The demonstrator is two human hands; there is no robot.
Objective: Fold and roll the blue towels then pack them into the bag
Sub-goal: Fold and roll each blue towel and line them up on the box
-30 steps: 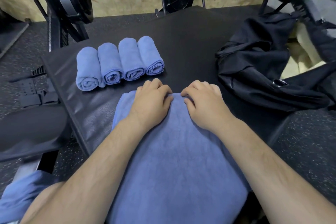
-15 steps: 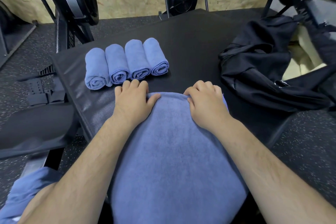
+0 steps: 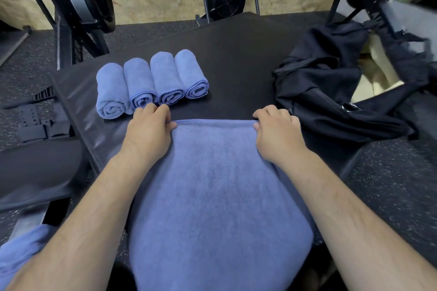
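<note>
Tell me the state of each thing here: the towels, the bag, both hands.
flat towel: spread out, not rolled, far edge held at both corners
rolled towels: four, rolled, side by side
bag: slumped, contents not visible
left hand: grips the flat towel's far left corner
right hand: grips its far right corner

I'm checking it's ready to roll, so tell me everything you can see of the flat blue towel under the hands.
The flat blue terry-cloth towel lies spread on the black padded table, its near end running past the table's edge toward the person. It looks soft and unwrinkled, with a straight hemmed far edge. The left hand and right hand grip its two far corners.
</note>
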